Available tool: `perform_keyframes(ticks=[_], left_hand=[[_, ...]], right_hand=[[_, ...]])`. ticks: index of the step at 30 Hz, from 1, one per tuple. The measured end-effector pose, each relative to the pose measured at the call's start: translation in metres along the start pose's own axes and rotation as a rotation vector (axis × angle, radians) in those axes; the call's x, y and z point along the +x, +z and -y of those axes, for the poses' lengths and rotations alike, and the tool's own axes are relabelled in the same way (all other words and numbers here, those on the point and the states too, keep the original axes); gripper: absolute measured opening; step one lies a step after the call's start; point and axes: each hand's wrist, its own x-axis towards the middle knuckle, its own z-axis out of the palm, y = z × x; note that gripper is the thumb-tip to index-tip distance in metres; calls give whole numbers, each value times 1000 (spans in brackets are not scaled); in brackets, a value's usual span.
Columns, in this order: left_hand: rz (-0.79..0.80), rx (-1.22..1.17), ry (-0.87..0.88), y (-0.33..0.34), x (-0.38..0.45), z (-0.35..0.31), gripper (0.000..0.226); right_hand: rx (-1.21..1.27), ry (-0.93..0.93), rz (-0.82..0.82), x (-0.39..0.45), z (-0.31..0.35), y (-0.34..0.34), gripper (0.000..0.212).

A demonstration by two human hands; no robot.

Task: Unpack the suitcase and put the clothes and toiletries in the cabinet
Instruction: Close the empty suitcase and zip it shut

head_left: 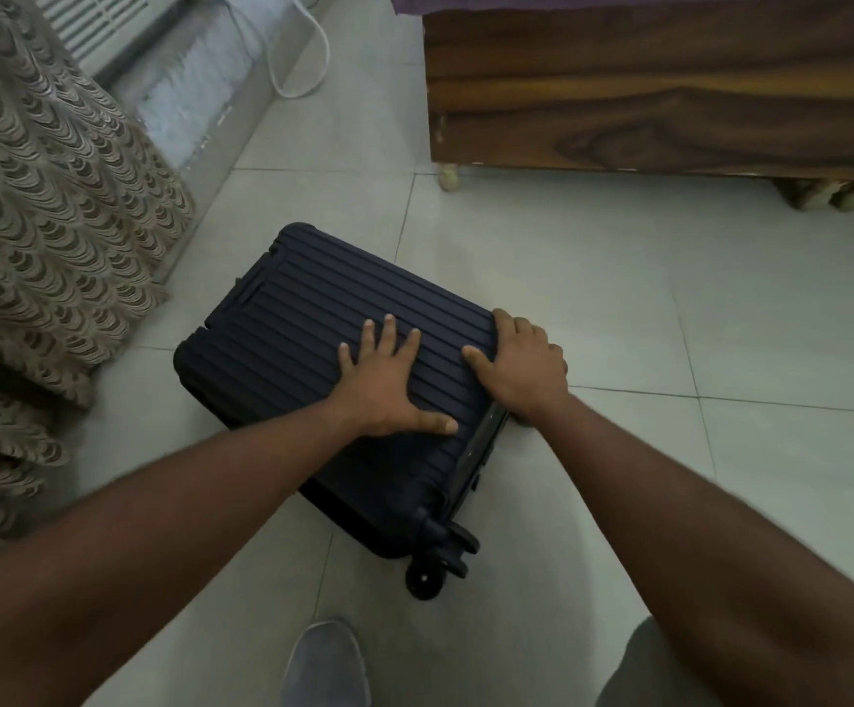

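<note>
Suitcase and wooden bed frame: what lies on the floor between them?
Nothing; the head view shows only bare pale floor tiles between the closed suitcase and the wooden bed frame.

left hand [389, 382]: palm down, fingers spread flat | right hand [524, 367]: fingers curled over an edge | both arms extended forward

Pale square-tiled floor [618, 308], thin grout lines, dim even light. Dark wood-grain bed frame [669, 94] along top right edge, purple bedding [618, 1] above it, small round foot [449, 177] at its left corner. Scallop-patterned beige curtain [42, 222] pooling at left edge. White vented appliance [103, 23] in top left corner; white cable [307, 58] looping over floor beside it.
</note>
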Motion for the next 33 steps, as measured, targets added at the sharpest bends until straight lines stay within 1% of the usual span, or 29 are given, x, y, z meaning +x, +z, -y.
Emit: perform_keyframes(ticks=[3,6,9,11,14,15,17,19,21,22,23,25,26,28,29,33], left_hand=[[-9,110,26,27,-19,-20,167],[-31,174,4,42,-21,-32,166],[37,210,14,36,-15,-37,164],[79,245,66,27,-15,-30,164],[124,332,213,12,-21,0,160],[133,368,263,6,-22,14,158],[127,439,330,-7,-25,42,152],[94,442,340,-17,-27,60,148],[42,418,357,-20,-25,62,146],[27,444,385,-18,-23,57,144],[24,497,414,-15,-19,52,142],[51,628,436,-10,-11,43,135],[67,679,433,-9,-8,41,131],[85,758,458,-8,-4,43,123],[87,786,482,-8,-3,45,119],[31,812,558,-2,-3,51,103]], right_hand=[[-1,27,47,3,-12,5,80],[-53,52,77,5,-11,1,83],[-95,85,95,0,-9,3,86],[-111,118,85,-9,-3,4,87],[-60,189,52,-29,13,8,87],[-13,210,57,-37,17,10,85],[99,214,99,-50,24,13,73],[237,163,184,-53,27,15,58],[368,149,248,-49,26,18,57],[393,147,240,-44,23,22,55],[380,124,219,-39,18,27,47],[285,89,229,-31,11,40,24],[251,89,272,-26,8,48,24],[229,78,364,-19,7,63,45],[232,65,380,-15,7,71,51],[306,38,428,-1,13,93,63]])
